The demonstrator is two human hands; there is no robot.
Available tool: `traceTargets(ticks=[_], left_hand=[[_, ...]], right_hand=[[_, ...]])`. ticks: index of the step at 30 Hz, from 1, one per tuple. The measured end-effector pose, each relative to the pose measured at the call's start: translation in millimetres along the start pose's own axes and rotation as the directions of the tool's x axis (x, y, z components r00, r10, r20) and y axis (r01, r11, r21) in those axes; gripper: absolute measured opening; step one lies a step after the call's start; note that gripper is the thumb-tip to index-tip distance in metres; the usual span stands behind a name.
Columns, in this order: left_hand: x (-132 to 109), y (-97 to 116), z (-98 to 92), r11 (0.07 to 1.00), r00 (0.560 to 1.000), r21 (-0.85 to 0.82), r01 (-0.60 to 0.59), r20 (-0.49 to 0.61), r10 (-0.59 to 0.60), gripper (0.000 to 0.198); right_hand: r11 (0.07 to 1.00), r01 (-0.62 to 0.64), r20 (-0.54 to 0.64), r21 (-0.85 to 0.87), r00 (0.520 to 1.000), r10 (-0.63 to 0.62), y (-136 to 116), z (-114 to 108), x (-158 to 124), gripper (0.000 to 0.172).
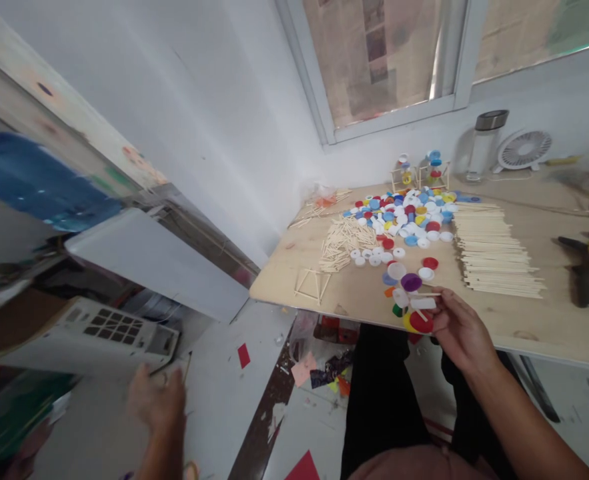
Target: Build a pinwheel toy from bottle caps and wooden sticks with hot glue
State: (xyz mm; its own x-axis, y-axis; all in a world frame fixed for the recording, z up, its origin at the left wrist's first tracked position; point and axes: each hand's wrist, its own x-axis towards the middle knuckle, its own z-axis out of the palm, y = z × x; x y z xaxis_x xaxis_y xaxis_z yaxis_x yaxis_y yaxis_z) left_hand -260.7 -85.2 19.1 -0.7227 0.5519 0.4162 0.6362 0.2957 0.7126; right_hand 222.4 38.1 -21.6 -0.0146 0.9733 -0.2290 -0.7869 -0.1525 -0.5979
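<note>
While closed, right fingers [443,310] pinch a craft stick [427,294].

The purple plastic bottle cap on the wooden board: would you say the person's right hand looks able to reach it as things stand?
Probably yes: the right hand is close to the purple plastic bottle cap, with only small loose pieces between, nothing large.

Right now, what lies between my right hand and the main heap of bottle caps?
In the head view, a purple cap, a white cap and a red cap lie between the right hand and the heap of bottle caps.
</note>
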Motion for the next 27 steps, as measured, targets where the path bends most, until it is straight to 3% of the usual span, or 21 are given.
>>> traceTargets(ticks=[1,4,7,12,18,27], left_hand=[[2,4,16.3,1.0,1.0,0.019,-0.016,-0.007,0.016,0.03],[0,26,66.3,0.994,0.986,0.013,-0.112,0.125,0.11,0.023],[-6,53,109.0,0.978,0.931,-0.03,-0.208,0.299,0.207,0.027],[-10,82,155.9,0.972,0.896,-0.045,-0.23,0.381,0.229,0.033],[-10,90,178.4,0.973,0.89,0.007,-0.231,0.406,0.208,0.03],[-11,94,181.0,0.971,0.887,0.07,-0.228,0.426,0.177,0.027]], right_hand=[[1.0,0.006,0.001,-0.002,1.0,-0.006,0,0,0,0.019],[1.0,0.021,0.003,0.003,1.0,-0.021,-1,3,-2,0.02],[0.999,0.039,-0.002,0.009,0.999,-0.039,-1,4,-3,0.021],[0.999,0.032,0.016,-0.025,0.999,-0.032,-1,4,-3,0.019],[0.999,0.047,0.002,-0.025,0.999,-0.047,-1,6,-3,0.019],[0.997,0.075,0.003,-0.024,0.997,-0.075,2,5,-2,0.016]])
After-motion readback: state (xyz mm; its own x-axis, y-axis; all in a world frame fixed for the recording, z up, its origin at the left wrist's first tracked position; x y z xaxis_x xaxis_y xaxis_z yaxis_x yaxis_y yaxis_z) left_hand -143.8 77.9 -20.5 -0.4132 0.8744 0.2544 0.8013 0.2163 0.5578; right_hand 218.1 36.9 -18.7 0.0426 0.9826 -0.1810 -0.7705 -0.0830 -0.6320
